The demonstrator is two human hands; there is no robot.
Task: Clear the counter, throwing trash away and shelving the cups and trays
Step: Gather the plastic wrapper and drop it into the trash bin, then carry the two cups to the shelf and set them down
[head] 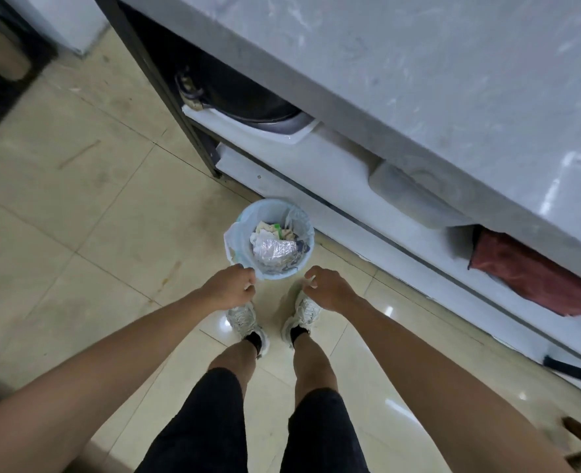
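A small light-blue trash bin (302, 254) lined with a thin plastic bag stands on the floor in front of my feet. Crumpled plastic wrap and paper trash (272, 244) fill it. My left hand (231, 287) hovers just below the bin's near-left rim, fingers loosely curled and holding nothing. My right hand (328, 289) hangs to the bin's near right, fingers also loosely curled and holding nothing. The grey marbled counter (435, 63) runs along the upper right; no cups or trays show on the visible part.
Under the counter, shelves hold a dark wok (248, 93) on a white tray (299, 134), a clear plastic lidded box (415, 196) and a red cloth (534, 278). Beige floor tiles (77, 206) spread left. A dark cabinet (2, 63) stands at the far left.
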